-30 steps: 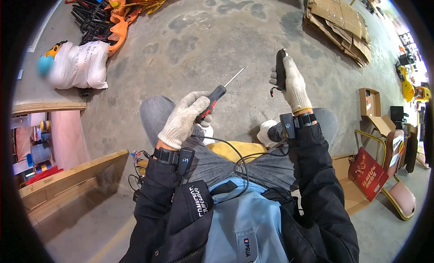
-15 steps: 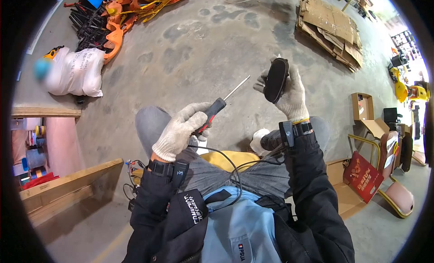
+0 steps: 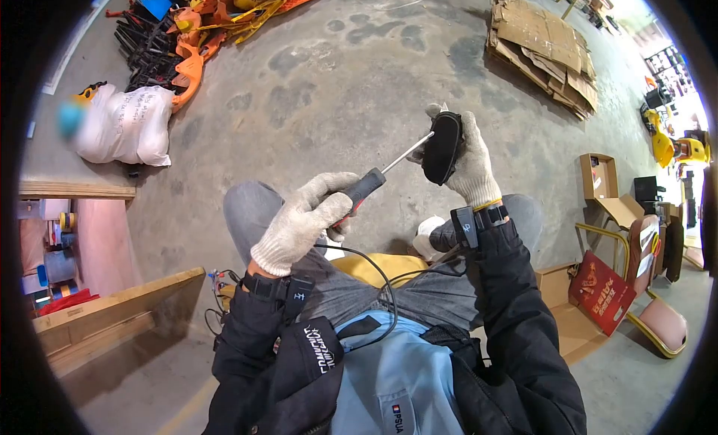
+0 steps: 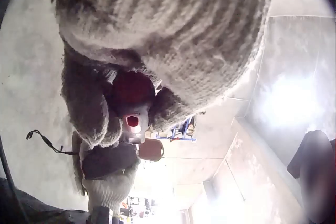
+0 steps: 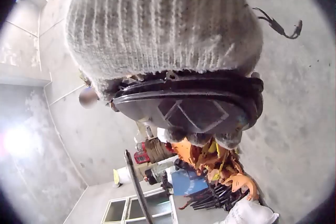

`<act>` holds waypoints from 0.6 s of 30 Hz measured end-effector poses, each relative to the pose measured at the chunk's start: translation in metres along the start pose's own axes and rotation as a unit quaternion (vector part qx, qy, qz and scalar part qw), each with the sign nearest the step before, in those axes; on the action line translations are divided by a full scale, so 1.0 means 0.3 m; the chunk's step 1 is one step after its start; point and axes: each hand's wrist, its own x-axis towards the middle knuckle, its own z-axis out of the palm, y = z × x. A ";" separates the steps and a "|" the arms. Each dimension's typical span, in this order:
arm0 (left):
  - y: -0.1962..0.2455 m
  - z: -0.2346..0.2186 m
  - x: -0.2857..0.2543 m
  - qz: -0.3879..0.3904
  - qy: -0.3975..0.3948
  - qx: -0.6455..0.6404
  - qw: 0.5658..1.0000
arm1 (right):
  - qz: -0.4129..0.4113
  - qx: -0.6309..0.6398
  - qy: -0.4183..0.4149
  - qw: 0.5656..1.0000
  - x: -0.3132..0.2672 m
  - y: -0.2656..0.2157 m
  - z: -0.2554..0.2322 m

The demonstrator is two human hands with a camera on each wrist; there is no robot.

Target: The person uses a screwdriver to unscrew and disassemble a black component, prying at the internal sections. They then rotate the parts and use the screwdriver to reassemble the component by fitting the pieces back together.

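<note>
My gloved left hand (image 3: pixel 303 224) grips a screwdriver by its black and red handle (image 3: pixel 364 186); the metal shaft (image 3: pixel 407 152) points up and right. In the head view its tip meets or overlaps the edge of a black oval part (image 3: pixel 443 148). That part is gripped by my gloved right hand (image 3: pixel 474 166), fingers curled round behind it. In the right wrist view the part (image 5: pixel 184 109) shows a smooth face with angular marks, and the shaft (image 5: pixel 137 187) stands beside it. A short wire with a connector (image 4: pixel 51 145) hangs off the part in the left wrist view.
Flattened cardboard (image 3: pixel 542 42) lies on the floor at upper right. Orange and yellow parts (image 3: pixel 196 61) and a white sack (image 3: pixel 134 125) are at upper left. An open carton (image 3: pixel 557 285) and a red box (image 3: pixel 600 293) are at right, a wooden frame (image 3: pixel 120 300) at lower left.
The black part has turned from edge-on to show its broad dark face and come lower and left. The screwdriver has moved right, its tip now at the part's edge.
</note>
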 end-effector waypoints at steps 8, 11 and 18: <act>0.031 0.033 -0.004 0.046 0.041 0.025 0.998 | 0.030 -0.077 0.021 0.996 -0.005 0.002 0.027; 0.051 0.051 -0.006 0.040 0.053 0.030 0.997 | 0.043 -0.108 0.020 0.993 -0.018 -0.007 0.059; 0.082 0.084 -0.018 0.062 0.097 0.155 0.981 | 0.045 -0.136 0.019 0.989 -0.015 0.008 0.047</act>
